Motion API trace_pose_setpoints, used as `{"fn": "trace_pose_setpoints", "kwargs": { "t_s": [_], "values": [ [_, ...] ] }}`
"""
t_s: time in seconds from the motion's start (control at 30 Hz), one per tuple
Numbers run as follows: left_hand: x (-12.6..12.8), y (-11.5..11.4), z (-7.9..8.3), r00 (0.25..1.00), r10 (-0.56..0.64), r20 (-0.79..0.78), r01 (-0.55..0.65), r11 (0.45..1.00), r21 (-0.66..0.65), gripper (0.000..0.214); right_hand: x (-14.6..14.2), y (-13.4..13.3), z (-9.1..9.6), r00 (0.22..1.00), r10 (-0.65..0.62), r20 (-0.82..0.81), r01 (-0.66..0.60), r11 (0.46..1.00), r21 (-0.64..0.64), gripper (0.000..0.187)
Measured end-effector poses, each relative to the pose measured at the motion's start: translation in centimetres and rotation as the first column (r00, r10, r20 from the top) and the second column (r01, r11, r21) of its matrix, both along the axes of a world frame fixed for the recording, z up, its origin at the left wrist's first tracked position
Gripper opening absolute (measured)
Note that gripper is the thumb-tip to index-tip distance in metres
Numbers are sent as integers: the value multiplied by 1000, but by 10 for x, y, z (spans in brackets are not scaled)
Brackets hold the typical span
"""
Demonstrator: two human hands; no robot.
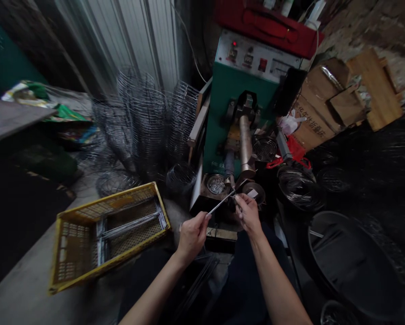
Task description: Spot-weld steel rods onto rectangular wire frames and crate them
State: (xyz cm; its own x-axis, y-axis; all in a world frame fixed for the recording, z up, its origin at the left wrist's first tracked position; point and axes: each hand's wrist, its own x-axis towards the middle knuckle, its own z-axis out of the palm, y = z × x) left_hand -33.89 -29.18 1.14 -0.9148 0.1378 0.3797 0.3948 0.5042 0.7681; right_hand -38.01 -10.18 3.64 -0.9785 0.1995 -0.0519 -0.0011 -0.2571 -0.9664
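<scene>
Both hands, left [192,234] and right [247,212], pinch one thin metal rod [221,203] stretched between them.

We log: metal rod [221,203] thin, bright, glossy. Nine o'clock, crate [65,253] of yellow perforated plastic, matt. Twelve o'clock, machine [223,90] green painted metal. Two o'clock, boxes [319,117] plain brown cardboard.

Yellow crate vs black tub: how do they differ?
The yellow crate is rectangular with perforated walls; the black tub is round with solid walls. The crate holds metal rods and sits left of the person; the tub sits right, contents unclear. Both are open-topped, on the floor.
</scene>
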Motion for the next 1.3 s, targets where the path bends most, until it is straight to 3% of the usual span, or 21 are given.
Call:
{"fn": "trace_pose_setpoints", "kwargs": {
  "t_s": [0.43, 0.7, 0.93, 1.17, 1.3],
  "values": [
    [-2, -1, 8, 1000, 3, 21, -3, 1000, 17, 28, -4, 1, -8, 1000, -7, 21, 8, 999, -44, 27],
    [-5, 13, 11, 999, -1, -41, -1, 999, -38, 31, -1, 11, 5, 999, -41, 7, 41, 999, 29, 38],
    [-24, 23, 10, 1000, 6, -21, -6, 1000, -10, 33, -12, 21, 5, 999, -48, -22, 49, 998, 29, 41],
    [-27, 21, 12, 1000, -17, 20, 16, 998, 56, 30, -16, 22, 3, 999, -33, 14, 32, 999, 41, 37],
    [-31, 19, 14, 998, -48, 30, 46, 997, 59, 31, 2, 26, -2, 996, -56, 64, 47, 990, 134, 43]
  ]
}}
